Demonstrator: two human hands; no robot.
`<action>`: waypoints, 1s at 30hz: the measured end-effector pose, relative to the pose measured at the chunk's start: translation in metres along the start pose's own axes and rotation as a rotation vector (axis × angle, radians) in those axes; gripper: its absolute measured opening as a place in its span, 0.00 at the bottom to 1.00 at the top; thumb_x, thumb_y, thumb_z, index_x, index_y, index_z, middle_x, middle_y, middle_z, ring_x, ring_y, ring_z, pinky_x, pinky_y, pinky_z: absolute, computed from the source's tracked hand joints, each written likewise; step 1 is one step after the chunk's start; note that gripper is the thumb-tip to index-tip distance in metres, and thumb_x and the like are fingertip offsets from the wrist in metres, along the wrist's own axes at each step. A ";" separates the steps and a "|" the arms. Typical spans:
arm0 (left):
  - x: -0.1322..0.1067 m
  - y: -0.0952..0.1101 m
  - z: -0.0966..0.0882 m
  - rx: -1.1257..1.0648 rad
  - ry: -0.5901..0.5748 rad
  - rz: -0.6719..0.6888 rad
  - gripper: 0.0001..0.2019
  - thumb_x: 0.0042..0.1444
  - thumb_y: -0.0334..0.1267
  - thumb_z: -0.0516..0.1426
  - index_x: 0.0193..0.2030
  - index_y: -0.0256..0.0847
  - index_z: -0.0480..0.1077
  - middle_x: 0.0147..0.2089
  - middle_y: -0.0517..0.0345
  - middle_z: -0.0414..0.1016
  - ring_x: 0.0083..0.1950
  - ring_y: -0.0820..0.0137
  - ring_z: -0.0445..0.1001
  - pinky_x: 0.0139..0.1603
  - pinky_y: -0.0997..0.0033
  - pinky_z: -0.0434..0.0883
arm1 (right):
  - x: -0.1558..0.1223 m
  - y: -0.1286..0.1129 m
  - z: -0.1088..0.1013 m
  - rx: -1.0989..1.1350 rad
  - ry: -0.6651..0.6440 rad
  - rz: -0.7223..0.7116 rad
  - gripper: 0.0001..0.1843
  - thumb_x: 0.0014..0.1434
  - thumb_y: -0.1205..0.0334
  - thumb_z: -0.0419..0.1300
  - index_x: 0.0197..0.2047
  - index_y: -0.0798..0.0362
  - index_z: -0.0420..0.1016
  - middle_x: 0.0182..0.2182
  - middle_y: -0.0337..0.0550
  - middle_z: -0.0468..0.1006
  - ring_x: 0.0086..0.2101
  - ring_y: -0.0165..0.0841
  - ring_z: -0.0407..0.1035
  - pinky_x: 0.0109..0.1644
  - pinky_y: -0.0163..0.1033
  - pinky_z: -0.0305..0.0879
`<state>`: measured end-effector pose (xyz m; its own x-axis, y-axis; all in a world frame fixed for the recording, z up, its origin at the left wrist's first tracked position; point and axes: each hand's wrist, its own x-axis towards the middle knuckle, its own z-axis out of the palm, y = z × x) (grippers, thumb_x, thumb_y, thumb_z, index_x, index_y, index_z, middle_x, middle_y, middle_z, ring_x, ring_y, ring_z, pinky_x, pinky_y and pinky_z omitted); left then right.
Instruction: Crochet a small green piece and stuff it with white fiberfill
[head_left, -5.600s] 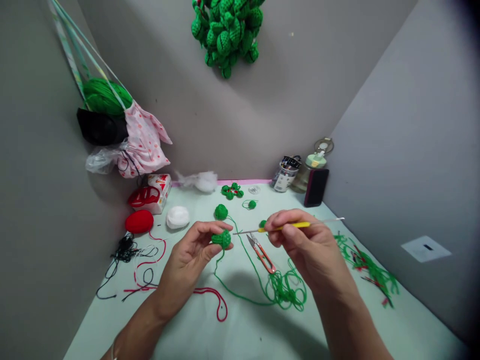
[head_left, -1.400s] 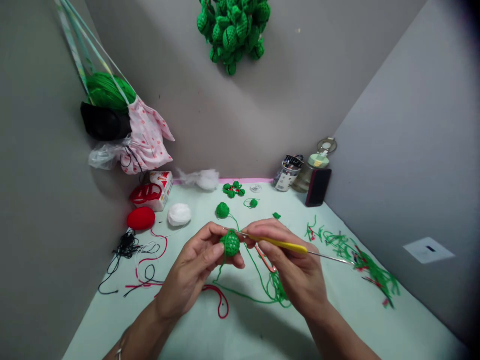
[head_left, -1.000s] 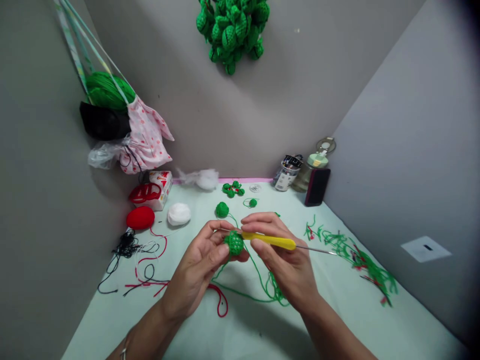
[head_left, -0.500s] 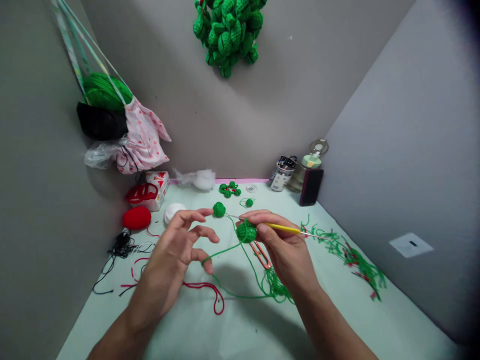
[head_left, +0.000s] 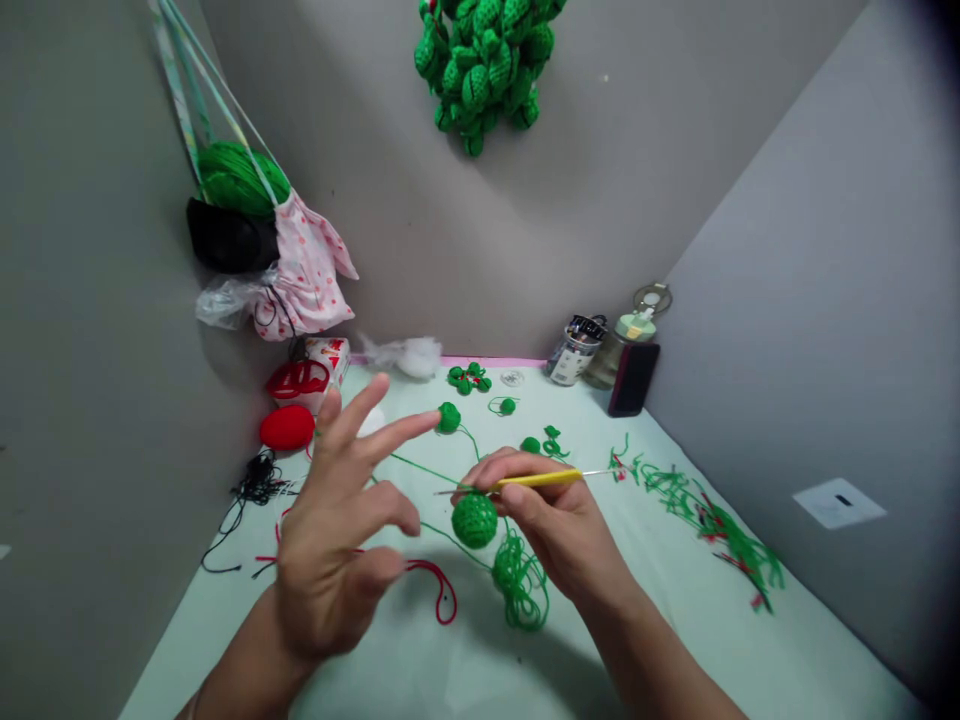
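My right hand [head_left: 559, 520] pinches a yellow-handled crochet hook [head_left: 546, 479], its thin metal tip pointing left. Just below the tip hangs a green crocheted ball [head_left: 475, 521], at the fingertips of that hand. My left hand [head_left: 337, 530] is raised to the left of it, with its fingers spread. A green yarn strand [head_left: 427, 467] stretches from the work to behind the left fingers, where its path is hidden. Beneath the ball lies a loose heap of green yarn [head_left: 523, 590]. Past the left fingertip sits another green crocheted ball [head_left: 449, 417] on the table.
Yarn scraps [head_left: 705, 520] lie along the right side. At left are a red yarn ball [head_left: 287, 428], black threads [head_left: 259, 478] and a red cord [head_left: 444, 590]. A phone [head_left: 634, 380] leans near a pen cup [head_left: 570, 355]. A pink dotted bag [head_left: 311, 270] hangs on the wall.
My left hand has risen and spread its fingers. The green ball has come lower and left with my right hand and the hook, and the yarn heap shows more fully. The view has shifted slightly.
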<state>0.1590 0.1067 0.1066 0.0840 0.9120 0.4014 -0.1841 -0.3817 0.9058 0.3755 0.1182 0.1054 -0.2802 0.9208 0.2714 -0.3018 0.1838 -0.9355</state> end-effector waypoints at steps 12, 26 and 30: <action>0.001 -0.003 0.033 -0.155 -0.071 -0.207 0.30 0.63 0.39 0.67 0.71 0.59 0.68 0.52 0.56 0.78 0.52 0.62 0.75 0.56 0.64 0.72 | -0.004 -0.011 0.005 -0.295 0.109 -0.314 0.08 0.70 0.61 0.65 0.46 0.41 0.87 0.41 0.41 0.86 0.44 0.36 0.78 0.48 0.42 0.76; 0.001 -0.002 0.053 -0.680 -0.059 -0.479 0.43 0.54 0.36 0.73 0.74 0.53 0.63 0.46 0.58 0.72 0.42 0.71 0.73 0.41 0.75 0.74 | -0.027 0.007 0.002 -0.969 0.236 -0.781 0.26 0.68 0.68 0.65 0.65 0.34 0.78 0.40 0.44 0.83 0.38 0.40 0.78 0.41 0.47 0.78; 0.005 -0.005 0.050 -0.738 -0.081 -0.499 0.44 0.52 0.36 0.74 0.74 0.49 0.65 0.43 0.59 0.73 0.37 0.75 0.68 0.37 0.78 0.70 | -0.018 -0.004 0.012 -0.555 0.214 -0.592 0.19 0.71 0.68 0.61 0.56 0.36 0.84 0.40 0.44 0.82 0.38 0.36 0.77 0.37 0.42 0.77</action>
<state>0.2094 0.1059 0.1108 0.3866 0.9221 0.0175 -0.6883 0.2759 0.6709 0.3709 0.0971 0.1075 -0.0206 0.6537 0.7565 0.1634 0.7487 -0.6425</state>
